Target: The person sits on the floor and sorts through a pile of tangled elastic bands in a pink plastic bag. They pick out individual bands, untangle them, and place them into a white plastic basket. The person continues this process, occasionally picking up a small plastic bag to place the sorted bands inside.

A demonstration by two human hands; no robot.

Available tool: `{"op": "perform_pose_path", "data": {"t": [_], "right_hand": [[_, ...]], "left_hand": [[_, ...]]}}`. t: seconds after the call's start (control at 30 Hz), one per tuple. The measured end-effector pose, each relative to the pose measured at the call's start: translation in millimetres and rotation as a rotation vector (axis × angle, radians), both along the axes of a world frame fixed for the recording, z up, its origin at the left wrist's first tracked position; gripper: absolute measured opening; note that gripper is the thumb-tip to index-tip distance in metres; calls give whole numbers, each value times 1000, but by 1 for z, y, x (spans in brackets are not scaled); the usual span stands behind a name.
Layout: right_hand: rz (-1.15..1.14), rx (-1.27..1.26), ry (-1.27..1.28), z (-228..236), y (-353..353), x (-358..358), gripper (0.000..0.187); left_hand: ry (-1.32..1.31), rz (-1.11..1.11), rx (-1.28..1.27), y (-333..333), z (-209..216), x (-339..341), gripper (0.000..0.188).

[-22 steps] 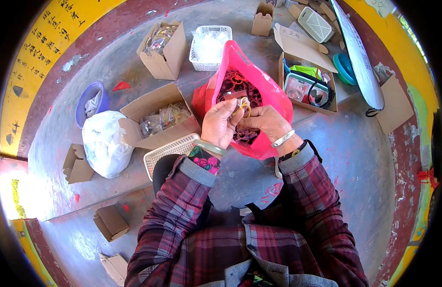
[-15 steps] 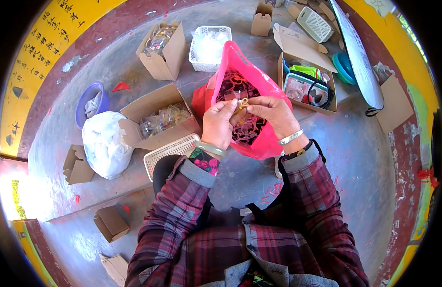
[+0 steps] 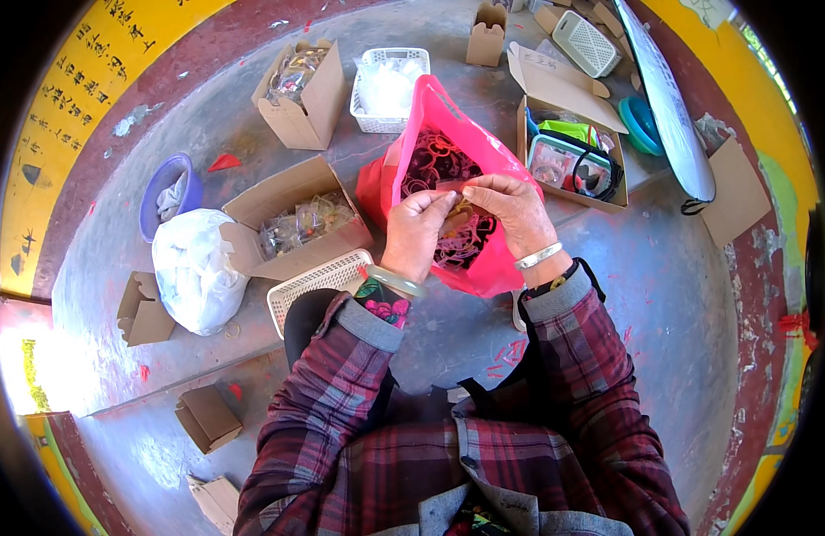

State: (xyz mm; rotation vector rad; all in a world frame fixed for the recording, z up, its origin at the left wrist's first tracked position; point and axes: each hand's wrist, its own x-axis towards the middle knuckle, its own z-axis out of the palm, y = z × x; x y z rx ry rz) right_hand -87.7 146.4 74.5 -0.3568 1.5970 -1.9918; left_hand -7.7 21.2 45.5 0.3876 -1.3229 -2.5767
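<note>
Both hands are raised over an open bright pink plastic bag with a tangle of thin dark red and pink cords in it. My left hand is closed, thumb pressed to fingertips. Close beside it, my right hand pinches too, and the two sets of fingertips nearly meet. Between them is a small yellow cord, mostly hidden by the fingers. What looks like a bit of clear film shows just above the fingertips, too small to make out.
Left of the bag stands a cardboard box of small clear packets, with a cream basket in front. A white basket and a tall box stand beyond. At right is a box of supplies; a stuffed white bag lies far left.
My fingers have shifted on the yellow cord, whose loop stood above the fingertips and is now mostly covered. The hands remain over the pink bag.
</note>
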Motion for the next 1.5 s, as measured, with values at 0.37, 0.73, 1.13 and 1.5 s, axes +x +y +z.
{"op": "perform_pose_path", "data": {"t": [0.37, 0.73, 1.13, 1.5], "right_hand": [[65, 108, 45, -9, 8, -10, 10], [17, 80, 70, -8, 6, -8, 6], [18, 158, 290, -14, 2, -7, 12], [-13, 91, 139, -6, 4, -5, 7]], "left_hand": [[-17, -21, -71, 3, -1, 0, 17], [-2, -99, -116, 2, -6, -1, 14], [-68, -34, -103, -1, -6, -1, 11], [6, -54, 1, 1, -5, 1, 15]]}}
